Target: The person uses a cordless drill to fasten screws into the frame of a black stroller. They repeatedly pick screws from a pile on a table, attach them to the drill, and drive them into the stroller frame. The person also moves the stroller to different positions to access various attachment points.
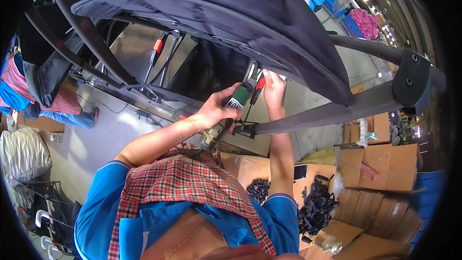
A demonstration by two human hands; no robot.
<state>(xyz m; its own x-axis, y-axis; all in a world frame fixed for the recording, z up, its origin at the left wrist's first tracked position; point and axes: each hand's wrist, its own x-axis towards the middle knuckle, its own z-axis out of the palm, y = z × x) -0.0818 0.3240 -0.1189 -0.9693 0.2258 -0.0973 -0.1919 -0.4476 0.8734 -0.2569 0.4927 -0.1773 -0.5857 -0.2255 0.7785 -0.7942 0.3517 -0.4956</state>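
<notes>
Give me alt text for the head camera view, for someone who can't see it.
A person's left hand grips a green power screwdriver aimed up at a stroller frame, while the right hand steadies a red-handled part under the dark canopy. Below lie cardboard boxes and a heap of black straps.

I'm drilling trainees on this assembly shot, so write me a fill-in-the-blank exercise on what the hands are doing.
1. The left hand grips a powered screwdriver whose body is ____ in colour.
2. The right hand reaches up to the underside of the dark fabric ____ of the stroller.
3. The piece under the right hand's fingers is ____ in colour.
4. The black straps lie piled on ____ boxes.

Missing words: green; canopy; red; cardboard
</notes>
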